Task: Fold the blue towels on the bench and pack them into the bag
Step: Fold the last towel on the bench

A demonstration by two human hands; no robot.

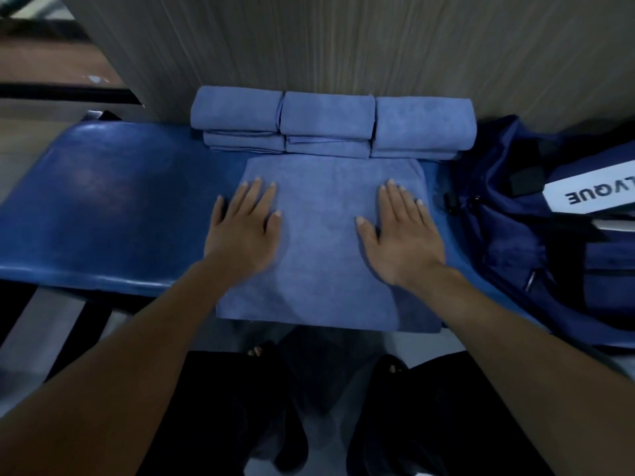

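A blue towel [319,242] lies folded flat across the blue padded bench [103,207], its near edge hanging slightly over the front. My left hand [245,231] presses flat on the towel's left side, fingers straight. My right hand [400,238] presses flat on its right side. Behind the towel, against the wall, three stacks of folded blue towels [330,121] sit side by side. A dark blue bag [536,242] rests on the bench's right end, with a white label [591,197] on it.
A grey panelled wall [343,42] rises directly behind the bench. The left half of the bench top is bare. My dark-clothed legs and feet show below the bench's front edge, over a pale floor [62,324].
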